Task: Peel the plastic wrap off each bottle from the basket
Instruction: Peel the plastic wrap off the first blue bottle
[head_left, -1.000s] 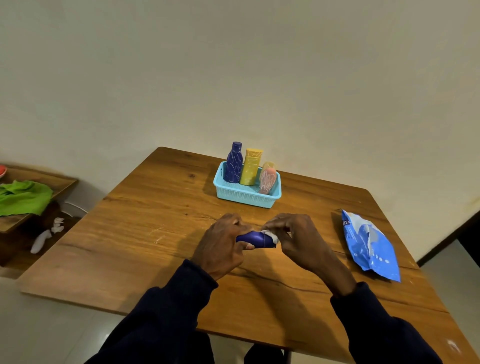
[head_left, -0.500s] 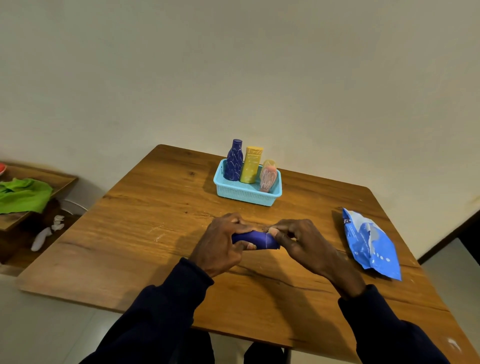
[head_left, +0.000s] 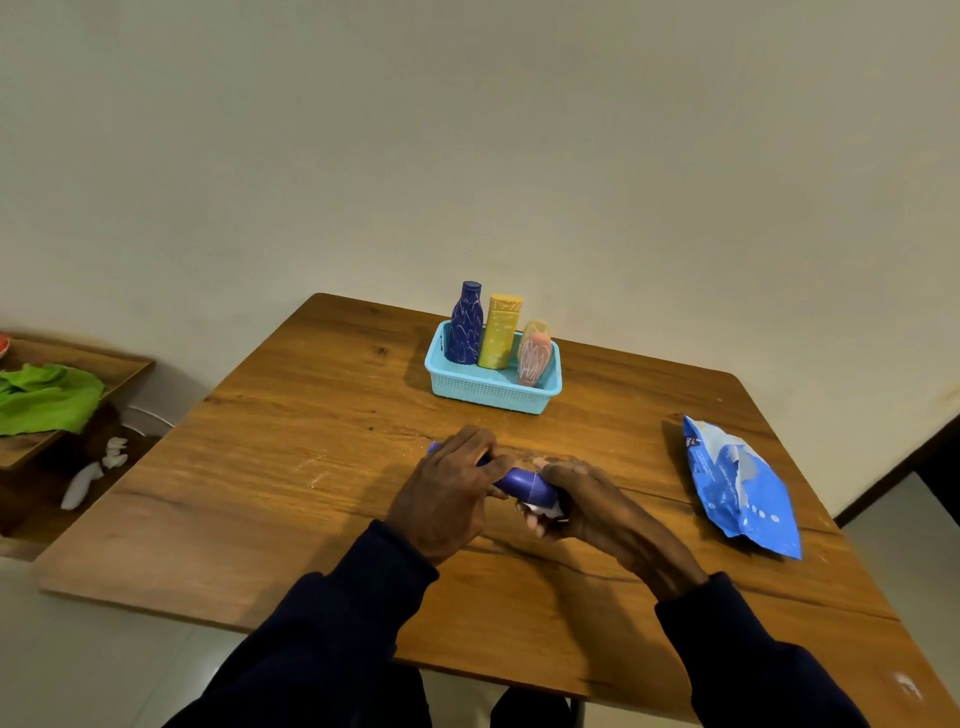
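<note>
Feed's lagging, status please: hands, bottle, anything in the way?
Left hand grips purple bottle. Right hand pinches wrap at its end. Other bottles in basket. Nothing in the way.

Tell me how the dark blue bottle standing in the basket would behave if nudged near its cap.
Likely to tip: the dark blue bottle stands tall and narrow, well above the basket rim. Pushed rightward, it would probably lean onto the yellow bottle beside it.

Probably a home: wooden table (head_left: 291, 467), plain wall (head_left: 467, 130).

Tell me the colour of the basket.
The basket is light blue, seen in the head view.
</note>
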